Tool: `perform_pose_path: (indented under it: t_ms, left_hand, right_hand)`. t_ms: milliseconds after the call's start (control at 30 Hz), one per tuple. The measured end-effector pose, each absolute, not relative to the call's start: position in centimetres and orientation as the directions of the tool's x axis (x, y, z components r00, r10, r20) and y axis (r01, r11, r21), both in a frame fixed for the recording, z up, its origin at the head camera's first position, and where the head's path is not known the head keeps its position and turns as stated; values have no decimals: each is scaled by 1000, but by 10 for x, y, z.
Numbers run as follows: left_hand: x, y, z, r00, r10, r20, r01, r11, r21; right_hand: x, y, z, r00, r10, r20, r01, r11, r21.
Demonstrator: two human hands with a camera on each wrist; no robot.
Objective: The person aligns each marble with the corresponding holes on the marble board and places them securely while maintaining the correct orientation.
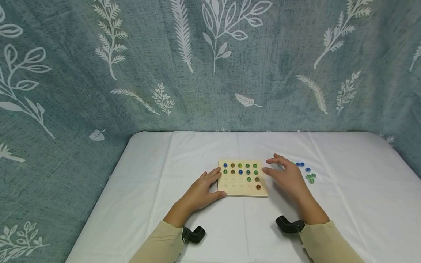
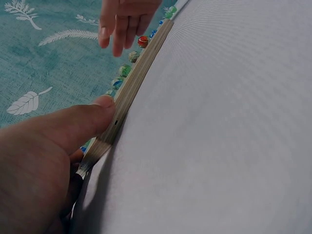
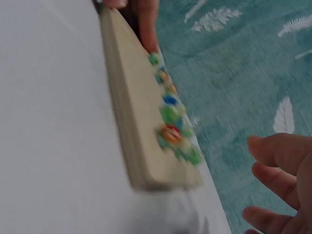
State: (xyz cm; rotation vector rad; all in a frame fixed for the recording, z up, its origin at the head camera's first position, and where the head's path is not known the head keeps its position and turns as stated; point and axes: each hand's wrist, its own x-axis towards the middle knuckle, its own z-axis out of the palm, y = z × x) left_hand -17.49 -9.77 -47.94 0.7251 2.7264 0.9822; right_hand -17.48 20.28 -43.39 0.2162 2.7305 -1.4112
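A pale wooden board (image 1: pixel 234 191) with rows of round hollows lies flat on the white cloth. Glass marbles fill its two far rows, and a few more, including a reddish-brown marble (image 1: pixel 258 187), sit at the right end of the nearer rows. My left hand (image 1: pixel 205 188) holds the board at its left side, fingers along the left edge and thumb (image 2: pixel 100 114) against the near edge. Just off the board's right edge, my right hand (image 1: pixel 286 177) hovers with thumb and fingers apart. Nothing shows between those fingers (image 3: pixel 275 148) in the right wrist view.
Loose blue marbles (image 1: pixel 307 170) and green marbles (image 1: pixel 310 177) lie on the cloth to the right of my right hand, some partly behind it. A leaf-patterned teal curtain (image 1: pixel 210 84) hangs behind the table (image 1: pixel 184 153). Each wrist carries a black camera mount (image 1: pixel 194 234).
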Motion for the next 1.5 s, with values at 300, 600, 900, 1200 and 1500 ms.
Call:
perform_pose_path:
  t_ms: [300,600,900,1200,1500]
  left_hand:
    - [-175,-97,-480,-871,491,-7,376,677,632]
    - [-175,-97,-481,-869,494,-5,382,679,627]
    - [-175,-97,-481,-866,501,5,393,673,626]
    - [-176,-98,-482,-866,500,7,393,671,629]
    - [-176,-99,-478,-863,504,31,409,662,628]
  right_hand:
    - [-186,262,-429,-984,130,-122,175,586,-791]
    - [-194,295,-431,-962,126,-243,261,686,-679]
    - [-198,300,-444,-975,80,-209,193,774,-603]
    - [-200,301,-446,-977,69,-200,172,812,-558]
    - [-199,305,-447,-992,60,-109,112,812,-573]
